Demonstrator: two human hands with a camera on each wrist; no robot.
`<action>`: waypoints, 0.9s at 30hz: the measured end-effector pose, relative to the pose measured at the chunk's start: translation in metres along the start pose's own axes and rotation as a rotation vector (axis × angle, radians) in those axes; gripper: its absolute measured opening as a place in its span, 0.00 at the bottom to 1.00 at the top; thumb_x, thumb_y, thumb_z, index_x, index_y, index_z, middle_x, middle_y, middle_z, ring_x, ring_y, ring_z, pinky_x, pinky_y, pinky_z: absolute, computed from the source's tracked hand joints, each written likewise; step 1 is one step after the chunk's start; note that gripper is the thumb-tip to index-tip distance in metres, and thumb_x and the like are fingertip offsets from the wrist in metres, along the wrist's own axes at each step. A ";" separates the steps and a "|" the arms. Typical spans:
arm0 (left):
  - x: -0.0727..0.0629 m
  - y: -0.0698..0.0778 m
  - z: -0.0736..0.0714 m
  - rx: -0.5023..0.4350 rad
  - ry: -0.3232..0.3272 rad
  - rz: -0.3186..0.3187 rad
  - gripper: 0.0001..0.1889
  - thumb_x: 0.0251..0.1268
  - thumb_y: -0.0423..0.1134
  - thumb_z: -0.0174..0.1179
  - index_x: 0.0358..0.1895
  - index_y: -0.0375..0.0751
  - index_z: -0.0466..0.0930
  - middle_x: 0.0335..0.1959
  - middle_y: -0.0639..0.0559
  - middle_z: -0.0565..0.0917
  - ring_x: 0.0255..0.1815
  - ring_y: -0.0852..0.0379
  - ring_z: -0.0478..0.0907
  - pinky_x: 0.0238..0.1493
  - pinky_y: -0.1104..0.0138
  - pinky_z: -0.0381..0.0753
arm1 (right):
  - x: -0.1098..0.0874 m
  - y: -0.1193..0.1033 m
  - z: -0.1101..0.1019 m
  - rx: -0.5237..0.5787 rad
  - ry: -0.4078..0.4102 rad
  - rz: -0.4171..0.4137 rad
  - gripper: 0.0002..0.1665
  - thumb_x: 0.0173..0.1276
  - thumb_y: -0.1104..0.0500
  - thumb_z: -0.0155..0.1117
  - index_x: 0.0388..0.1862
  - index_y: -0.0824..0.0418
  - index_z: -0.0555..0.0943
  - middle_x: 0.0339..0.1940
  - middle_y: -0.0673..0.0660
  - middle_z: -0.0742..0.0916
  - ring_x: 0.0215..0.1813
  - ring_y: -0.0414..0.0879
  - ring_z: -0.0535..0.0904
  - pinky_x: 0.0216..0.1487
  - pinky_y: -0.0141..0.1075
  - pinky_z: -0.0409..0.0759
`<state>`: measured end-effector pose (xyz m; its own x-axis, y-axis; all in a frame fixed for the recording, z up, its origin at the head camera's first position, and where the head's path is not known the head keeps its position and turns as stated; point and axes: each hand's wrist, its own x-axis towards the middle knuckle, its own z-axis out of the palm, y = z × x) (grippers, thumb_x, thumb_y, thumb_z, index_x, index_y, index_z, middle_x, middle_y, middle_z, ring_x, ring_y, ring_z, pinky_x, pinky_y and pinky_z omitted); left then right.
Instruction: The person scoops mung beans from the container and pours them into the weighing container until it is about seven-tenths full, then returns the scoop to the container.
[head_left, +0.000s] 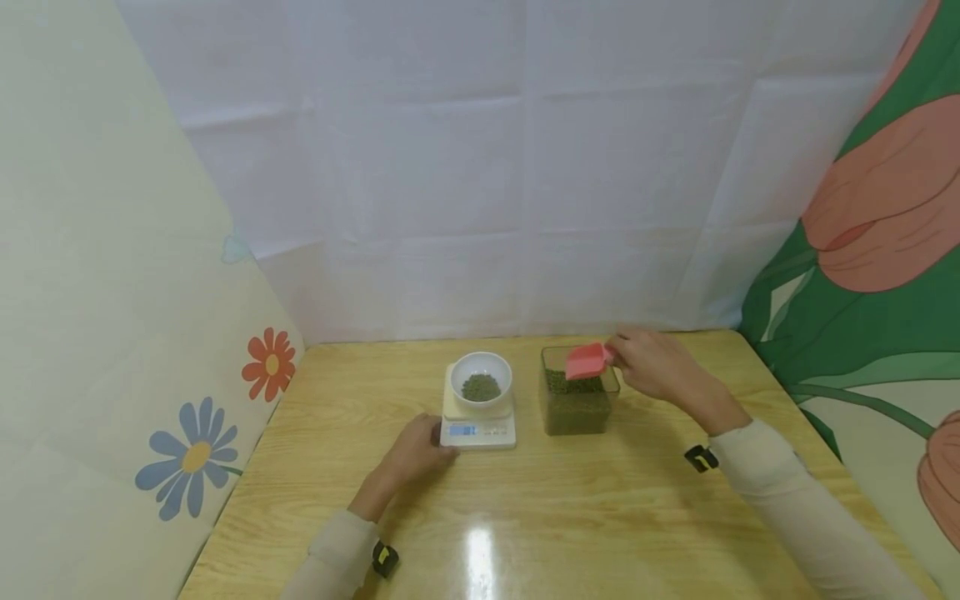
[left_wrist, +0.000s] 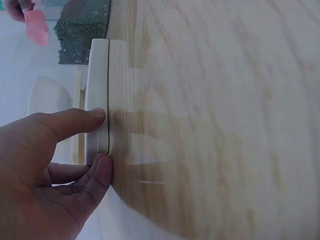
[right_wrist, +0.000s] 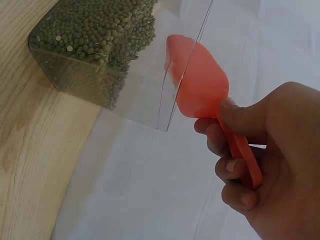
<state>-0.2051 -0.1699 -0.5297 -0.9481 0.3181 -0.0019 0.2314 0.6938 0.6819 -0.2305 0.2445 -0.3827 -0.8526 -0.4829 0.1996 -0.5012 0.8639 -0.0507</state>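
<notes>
My right hand (head_left: 654,363) grips a pink-red scoop (right_wrist: 200,82) by its handle, fingers curled round it and thumb near the blade. The scoop's blade overlaps the top of a clear square container (head_left: 576,421) of green mung beans (right_wrist: 95,27); no beans show on it in the head view. My left hand (head_left: 418,448) holds the near left corner of a white kitchen scale (left_wrist: 97,90), its thumb on the front side and fingers round the corner. On the scale stands a white bowl (head_left: 482,359) with a small heap of mung beans (head_left: 480,387). Its display is lit, digits too blurred to read.
Scale and container stand side by side on the wood-grain table (head_left: 337,383), a small gap between them. A white cloth (head_left: 420,208) hangs behind the table, with flower-printed sheets at left and right. Each wrist bears a black strap.
</notes>
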 end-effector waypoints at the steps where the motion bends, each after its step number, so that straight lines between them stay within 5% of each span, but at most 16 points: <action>1: 0.000 0.000 0.000 0.002 0.000 0.000 0.18 0.61 0.38 0.77 0.53 0.37 0.88 0.45 0.47 0.86 0.47 0.53 0.79 0.59 0.49 0.86 | 0.000 0.000 0.000 0.000 0.000 0.001 0.10 0.76 0.61 0.68 0.49 0.68 0.87 0.40 0.59 0.87 0.38 0.53 0.84 0.37 0.47 0.84; 27: 0.000 -0.002 0.001 -0.001 0.001 -0.001 0.18 0.62 0.39 0.76 0.54 0.38 0.87 0.46 0.47 0.87 0.48 0.53 0.80 0.59 0.48 0.86 | 0.008 -0.006 0.015 -0.037 -0.011 -0.010 0.08 0.70 0.63 0.72 0.44 0.68 0.87 0.35 0.59 0.87 0.34 0.51 0.83 0.35 0.45 0.86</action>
<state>-0.2050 -0.1707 -0.5315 -0.9485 0.3167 -0.0020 0.2301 0.6935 0.6827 -0.2367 0.2330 -0.3956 -0.8495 -0.4926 0.1889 -0.5036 0.8638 -0.0124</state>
